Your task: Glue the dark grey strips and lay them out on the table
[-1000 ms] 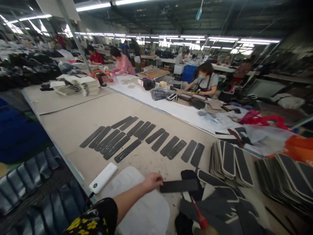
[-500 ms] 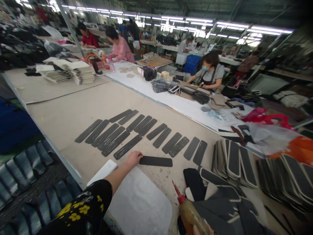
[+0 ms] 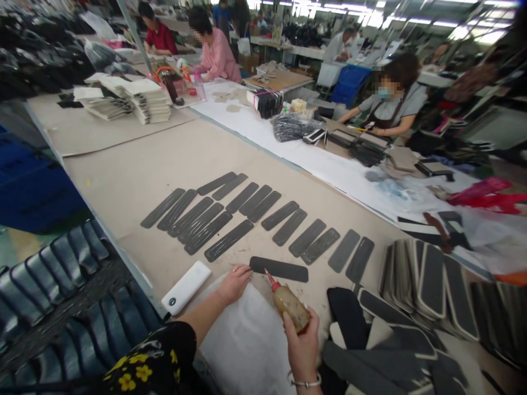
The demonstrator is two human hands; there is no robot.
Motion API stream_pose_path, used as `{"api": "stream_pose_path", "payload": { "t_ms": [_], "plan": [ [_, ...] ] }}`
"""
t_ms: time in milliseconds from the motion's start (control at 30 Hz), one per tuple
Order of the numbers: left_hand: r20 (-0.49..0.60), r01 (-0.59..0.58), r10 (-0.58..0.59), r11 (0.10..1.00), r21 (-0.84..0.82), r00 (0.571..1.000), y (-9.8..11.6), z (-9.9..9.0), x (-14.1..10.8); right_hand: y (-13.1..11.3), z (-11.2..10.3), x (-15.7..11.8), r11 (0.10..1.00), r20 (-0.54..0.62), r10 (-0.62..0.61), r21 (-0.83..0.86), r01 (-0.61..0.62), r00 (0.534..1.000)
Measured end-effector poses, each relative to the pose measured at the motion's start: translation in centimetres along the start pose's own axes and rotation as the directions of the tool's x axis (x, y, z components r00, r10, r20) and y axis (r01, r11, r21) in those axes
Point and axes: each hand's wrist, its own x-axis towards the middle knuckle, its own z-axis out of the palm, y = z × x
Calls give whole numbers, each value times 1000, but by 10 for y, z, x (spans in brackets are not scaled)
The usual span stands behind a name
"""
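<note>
My left hand [image 3: 234, 283] has its fingers closed at the left end of a flat dark grey strip [image 3: 284, 270] with rounded corners, which lies on the table. In my right hand [image 3: 303, 337] is a squeeze bottle [image 3: 291, 309] with brownish contents and a red nozzle, tilted so that its tip reaches the strip's near edge. Beyond my hands, several similar dark strips [image 3: 228, 241] lie in slanting rows, some with a shiny wet-looking surface. A white sheet [image 3: 242, 340] is under my forearms.
A white power-bank-like block [image 3: 187, 287] lies left of my left hand. Stacks of light-edged dark panels [image 3: 432, 280] and loose dark pieces [image 3: 362, 362] are at right. Dark curved pieces [image 3: 78, 263] hang or lie beyond the table's left edge. A co-worker [image 3: 391, 104] sits across the table.
My right hand has brought the bottle up and left to the strip, its nozzle now at the near edge. My left hand stays at the strip's left end. The view has shifted.
</note>
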Motion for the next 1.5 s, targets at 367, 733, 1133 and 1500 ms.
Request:
{"api": "stream_pose_path", "payload": {
  "t_ms": [367, 733, 1133, 1500],
  "plan": [
    [55, 8, -7, 1000, -16, 998, -2, -1, 4, 12, 59, 29, 926, 159, -305, -180, 331, 939],
    [73, 18, -18, 1000, -2, 997, -3, 1, 3, 23, 32, 40, 918, 82, -287, -261, 299, 954],
    [38, -3, 3, 1000, -9, 999, -7, 3, 2, 44, -37, 58, 949, -202, -67, -315, 0, 977],
    [59, 9, -7, 1000, -30, 998, -4, 1, 2, 29, 23, 17, 958, 39, -186, -215, 190, 982]
  ]
}}
